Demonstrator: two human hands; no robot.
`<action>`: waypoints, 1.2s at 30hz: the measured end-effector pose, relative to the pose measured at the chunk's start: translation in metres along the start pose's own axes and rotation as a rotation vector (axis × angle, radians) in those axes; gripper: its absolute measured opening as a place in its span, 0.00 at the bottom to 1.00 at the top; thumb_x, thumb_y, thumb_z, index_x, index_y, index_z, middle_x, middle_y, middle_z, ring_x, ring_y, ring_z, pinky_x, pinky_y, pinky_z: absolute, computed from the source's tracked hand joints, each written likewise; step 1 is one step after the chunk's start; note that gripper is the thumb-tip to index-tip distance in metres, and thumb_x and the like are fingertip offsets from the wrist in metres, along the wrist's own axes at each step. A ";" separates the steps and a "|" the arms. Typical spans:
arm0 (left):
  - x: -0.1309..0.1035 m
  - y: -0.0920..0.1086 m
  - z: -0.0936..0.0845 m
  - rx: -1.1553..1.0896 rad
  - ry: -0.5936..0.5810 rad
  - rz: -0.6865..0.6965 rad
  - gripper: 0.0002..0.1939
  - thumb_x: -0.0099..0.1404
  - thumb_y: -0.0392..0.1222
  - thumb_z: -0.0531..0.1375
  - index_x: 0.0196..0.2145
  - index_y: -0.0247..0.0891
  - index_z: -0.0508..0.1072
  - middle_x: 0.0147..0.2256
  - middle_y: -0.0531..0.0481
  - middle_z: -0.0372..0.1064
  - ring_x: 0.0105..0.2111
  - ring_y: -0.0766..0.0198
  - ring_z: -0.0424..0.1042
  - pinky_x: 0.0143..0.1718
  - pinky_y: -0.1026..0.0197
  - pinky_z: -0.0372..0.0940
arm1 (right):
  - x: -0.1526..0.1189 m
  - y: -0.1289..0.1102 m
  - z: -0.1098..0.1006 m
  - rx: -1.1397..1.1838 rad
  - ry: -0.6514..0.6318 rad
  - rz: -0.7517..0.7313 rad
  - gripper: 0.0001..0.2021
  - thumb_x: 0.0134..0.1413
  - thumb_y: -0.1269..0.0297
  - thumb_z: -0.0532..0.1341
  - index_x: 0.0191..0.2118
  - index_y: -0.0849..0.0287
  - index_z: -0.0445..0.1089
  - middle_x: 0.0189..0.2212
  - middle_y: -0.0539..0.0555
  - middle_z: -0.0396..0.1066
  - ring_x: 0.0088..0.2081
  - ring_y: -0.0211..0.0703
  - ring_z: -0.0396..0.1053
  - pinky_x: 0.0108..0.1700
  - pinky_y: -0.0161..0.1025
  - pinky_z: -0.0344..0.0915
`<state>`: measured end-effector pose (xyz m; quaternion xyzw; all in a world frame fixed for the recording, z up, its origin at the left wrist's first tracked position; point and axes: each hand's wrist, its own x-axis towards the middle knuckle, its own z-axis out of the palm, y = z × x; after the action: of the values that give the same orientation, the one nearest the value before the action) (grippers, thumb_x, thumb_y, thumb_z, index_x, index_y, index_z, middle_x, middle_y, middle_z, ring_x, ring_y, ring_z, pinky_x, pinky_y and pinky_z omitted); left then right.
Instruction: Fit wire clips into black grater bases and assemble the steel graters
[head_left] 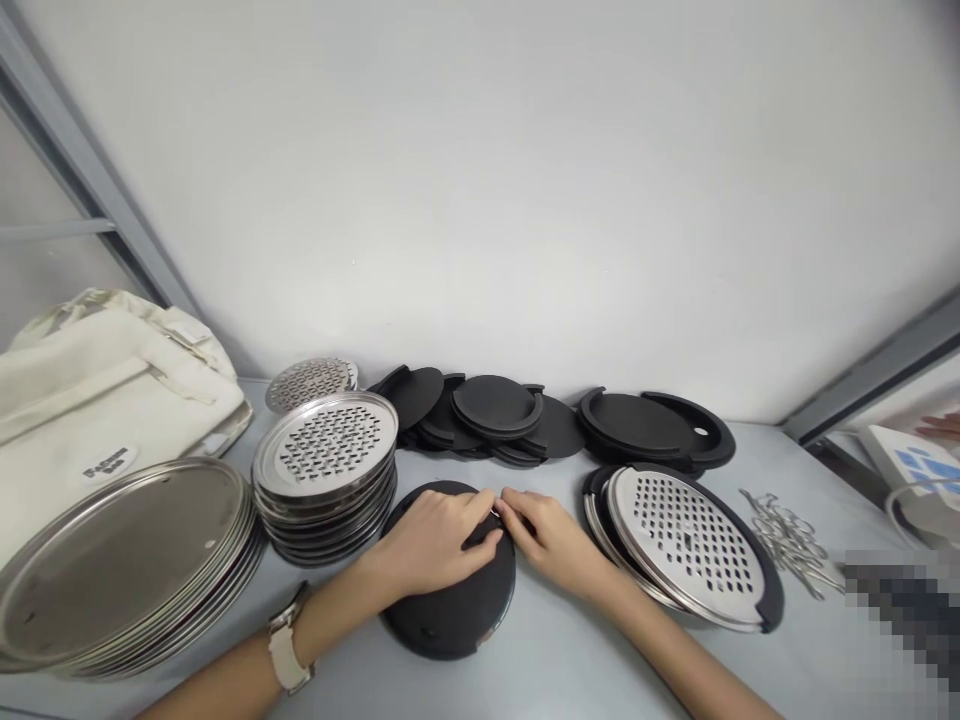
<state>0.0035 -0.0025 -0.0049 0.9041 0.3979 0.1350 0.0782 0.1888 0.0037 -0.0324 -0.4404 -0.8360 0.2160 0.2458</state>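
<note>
A round black disc (450, 620) lies in front of me on the grey table. My left hand (442, 545) rests over its upper part, fingers curled at the right rim and thumb pointing right. At that same rim, my right hand (551, 540) is closed in a pinch, its fingertips against those of the left. A small shiny metal piece (495, 513) shows between the fingertips; its full shape is hidden. Right of my right hand, a round metal grater plate (697, 540) with a black rim section lies on other plates.
Stacked metal grater discs (337, 450) and shiny round trays (127, 560) stand at left, before a cream bag (112, 400). Black discs and curved rims (495, 405) line the wall. Bent metal wire pieces (787, 535) lie at right, near a white box (915, 480).
</note>
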 end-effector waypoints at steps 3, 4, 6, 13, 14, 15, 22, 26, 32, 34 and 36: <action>-0.001 0.001 -0.001 -0.016 -0.016 -0.022 0.06 0.64 0.45 0.50 0.36 0.40 0.59 0.28 0.54 0.68 0.28 0.60 0.69 0.27 0.62 0.54 | 0.000 -0.001 -0.003 -0.001 -0.026 -0.011 0.15 0.63 0.63 0.44 0.25 0.57 0.55 0.20 0.47 0.59 0.24 0.37 0.59 0.29 0.33 0.53; -0.001 0.001 -0.001 -0.026 -0.021 -0.028 0.07 0.64 0.45 0.50 0.38 0.40 0.59 0.28 0.54 0.68 0.29 0.60 0.70 0.27 0.62 0.55 | 0.000 -0.001 -0.004 0.007 -0.036 -0.015 0.16 0.63 0.62 0.44 0.24 0.57 0.55 0.20 0.47 0.59 0.24 0.36 0.58 0.28 0.33 0.53; -0.001 0.001 -0.002 -0.043 -0.022 -0.031 0.10 0.64 0.45 0.51 0.42 0.40 0.58 0.30 0.53 0.69 0.30 0.59 0.70 0.29 0.62 0.56 | 0.000 -0.001 -0.005 0.030 -0.045 -0.012 0.16 0.64 0.62 0.44 0.24 0.57 0.55 0.20 0.47 0.58 0.23 0.36 0.57 0.28 0.33 0.52; 0.000 0.002 -0.002 -0.034 -0.018 -0.003 0.08 0.65 0.44 0.50 0.41 0.40 0.61 0.32 0.52 0.69 0.31 0.59 0.71 0.29 0.62 0.57 | 0.000 -0.002 -0.006 0.059 -0.079 -0.002 0.15 0.63 0.62 0.44 0.23 0.57 0.50 0.19 0.46 0.55 0.22 0.34 0.54 0.27 0.33 0.50; 0.000 0.002 -0.002 -0.034 -0.015 -0.002 0.08 0.65 0.43 0.50 0.41 0.40 0.61 0.32 0.52 0.69 0.32 0.59 0.70 0.30 0.62 0.57 | 0.000 -0.002 -0.006 0.056 -0.083 -0.002 0.15 0.62 0.63 0.45 0.23 0.57 0.49 0.19 0.45 0.54 0.22 0.34 0.53 0.27 0.33 0.49; 0.000 0.002 -0.002 -0.035 -0.014 0.001 0.08 0.65 0.43 0.50 0.41 0.40 0.61 0.32 0.52 0.69 0.32 0.59 0.70 0.30 0.62 0.57 | 0.000 -0.001 -0.007 0.053 -0.085 -0.001 0.15 0.62 0.63 0.45 0.23 0.57 0.49 0.18 0.45 0.53 0.22 0.34 0.52 0.27 0.33 0.49; -0.001 0.000 -0.001 -0.046 -0.014 0.001 0.08 0.65 0.43 0.50 0.41 0.40 0.62 0.32 0.52 0.69 0.32 0.59 0.70 0.30 0.61 0.57 | -0.001 -0.001 -0.008 0.055 -0.103 0.007 0.13 0.59 0.67 0.47 0.23 0.57 0.47 0.18 0.44 0.51 0.22 0.33 0.50 0.26 0.32 0.47; -0.001 0.000 -0.002 -0.052 -0.018 0.021 0.07 0.66 0.43 0.50 0.40 0.40 0.62 0.33 0.52 0.69 0.32 0.59 0.70 0.31 0.61 0.56 | 0.000 -0.001 -0.008 0.041 -0.100 0.001 0.13 0.59 0.67 0.47 0.23 0.57 0.48 0.19 0.44 0.52 0.22 0.33 0.51 0.27 0.32 0.47; -0.001 -0.001 0.000 -0.066 -0.022 0.039 0.07 0.66 0.42 0.49 0.40 0.39 0.62 0.32 0.52 0.68 0.31 0.60 0.70 0.30 0.61 0.55 | -0.001 -0.001 -0.007 0.024 -0.097 0.003 0.13 0.60 0.65 0.47 0.23 0.57 0.48 0.19 0.44 0.52 0.22 0.33 0.51 0.27 0.32 0.47; -0.001 -0.001 0.001 -0.061 -0.015 0.041 0.07 0.66 0.42 0.49 0.40 0.39 0.62 0.31 0.52 0.68 0.30 0.60 0.69 0.29 0.61 0.55 | -0.001 -0.001 -0.007 0.022 -0.092 0.003 0.13 0.60 0.65 0.47 0.23 0.57 0.48 0.19 0.44 0.52 0.23 0.33 0.51 0.27 0.32 0.47; -0.001 -0.002 0.002 -0.055 -0.012 0.044 0.07 0.66 0.42 0.49 0.40 0.39 0.63 0.30 0.52 0.68 0.29 0.61 0.69 0.28 0.61 0.54 | -0.001 -0.001 -0.008 0.023 -0.090 0.003 0.13 0.60 0.65 0.47 0.23 0.57 0.48 0.19 0.44 0.52 0.22 0.33 0.51 0.27 0.32 0.47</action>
<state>0.0021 -0.0021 -0.0073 0.9110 0.3735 0.1422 0.1021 0.1933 0.0030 -0.0261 -0.4286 -0.8431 0.2454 0.2127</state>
